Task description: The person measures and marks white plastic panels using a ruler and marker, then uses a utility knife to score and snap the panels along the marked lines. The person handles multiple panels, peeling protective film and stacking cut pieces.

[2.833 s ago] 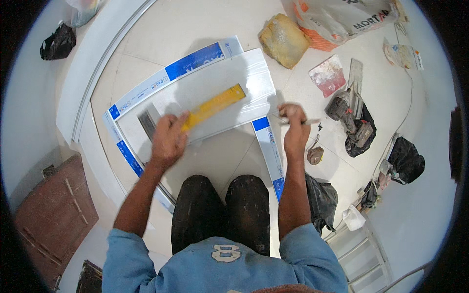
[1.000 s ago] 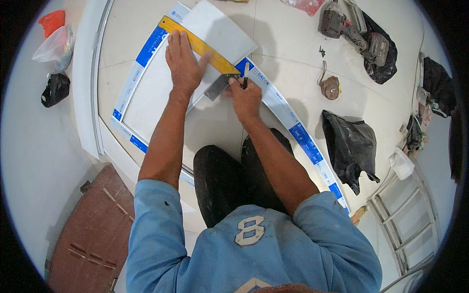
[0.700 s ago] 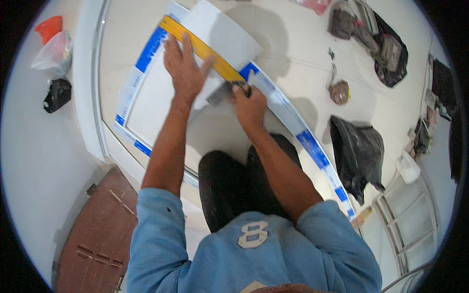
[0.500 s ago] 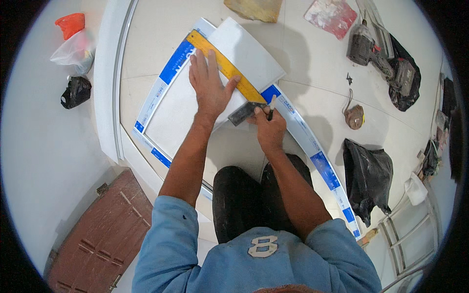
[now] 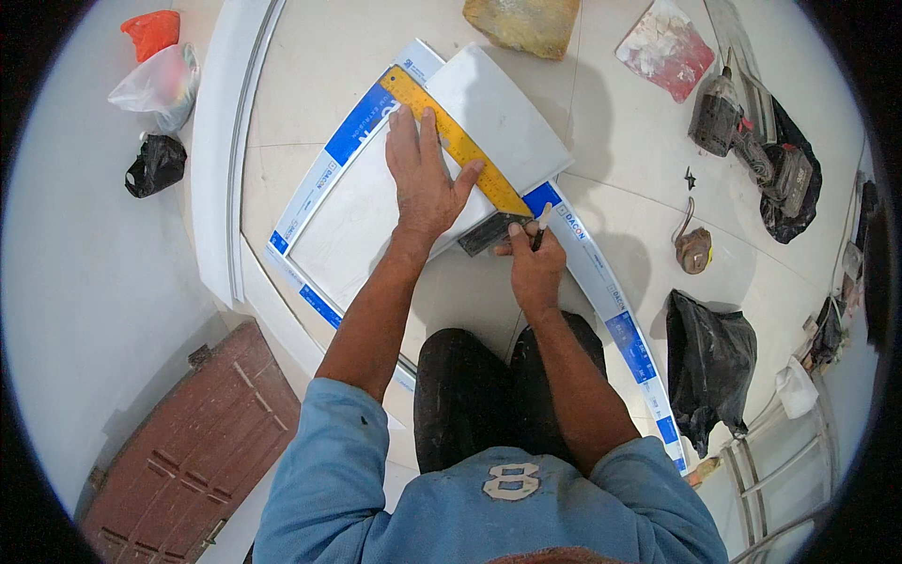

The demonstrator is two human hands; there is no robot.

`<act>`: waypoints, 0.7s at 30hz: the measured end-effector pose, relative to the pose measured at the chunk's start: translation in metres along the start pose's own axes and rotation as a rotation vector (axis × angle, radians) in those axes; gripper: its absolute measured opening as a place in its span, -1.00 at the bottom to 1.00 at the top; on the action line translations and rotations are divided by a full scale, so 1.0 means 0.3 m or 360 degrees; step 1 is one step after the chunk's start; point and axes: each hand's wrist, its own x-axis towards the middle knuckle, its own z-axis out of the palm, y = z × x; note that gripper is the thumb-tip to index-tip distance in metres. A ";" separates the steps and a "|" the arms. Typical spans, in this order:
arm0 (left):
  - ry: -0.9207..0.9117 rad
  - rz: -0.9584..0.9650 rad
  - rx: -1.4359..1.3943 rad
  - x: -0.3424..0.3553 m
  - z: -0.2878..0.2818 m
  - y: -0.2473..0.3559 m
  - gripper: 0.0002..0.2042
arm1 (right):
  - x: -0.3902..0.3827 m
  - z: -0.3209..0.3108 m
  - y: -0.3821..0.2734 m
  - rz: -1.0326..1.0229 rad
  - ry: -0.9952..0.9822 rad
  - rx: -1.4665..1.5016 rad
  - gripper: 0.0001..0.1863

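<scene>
A yellow-bladed try square (image 5: pixel 460 146) lies slantwise across a white panel (image 5: pixel 343 240), its dark stock toward me. My left hand (image 5: pixel 427 188) rests flat on the panel with fingers spread, fingertips and thumb against the blade. In my right hand (image 5: pixel 538 271) is a slim black-and-white pen (image 5: pixel 541 228), held upright beside the corner of the square. The fingers of that hand also touch the end of the stock. Strips with blue-and-white film (image 5: pixel 615 320) run along the panel's left side and from its right corner toward me. A second white sheet (image 5: pixel 503 117) lies beyond the blade.
A cordless drill (image 5: pixel 719 117) lies at the far right, with a brown tape-measure-like object (image 5: pixel 693 250) nearer. Closer still is a black plastic bag (image 5: pixel 711 367). Small bags (image 5: pixel 158 166) sit at the left wall, above a brown door (image 5: pixel 193 442). A metal ladder (image 5: pixel 780 470) stands at lower right.
The whole view has shifted, so everything sits slightly lower and mostly further right. Both hands keep nearly the same places on the square and panel.
</scene>
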 end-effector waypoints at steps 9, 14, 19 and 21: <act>-0.0028 0.0006 0.0053 0.000 0.006 -0.004 0.00 | -0.009 0.002 0.002 -0.0034 0.0005 0.0029 -0.78; -0.0062 -0.0013 0.0069 0.000 0.008 -0.005 0.01 | -0.006 0.000 0.010 -0.0074 0.0006 0.0043 -0.81; -0.0081 -0.0028 0.0096 0.009 0.000 0.002 0.02 | -0.007 0.003 0.012 -0.0083 0.0007 0.0077 -0.88; -0.0070 -0.0016 0.0085 0.011 -0.008 0.007 0.02 | -0.010 0.005 0.012 -0.0078 0.0021 0.0070 -0.90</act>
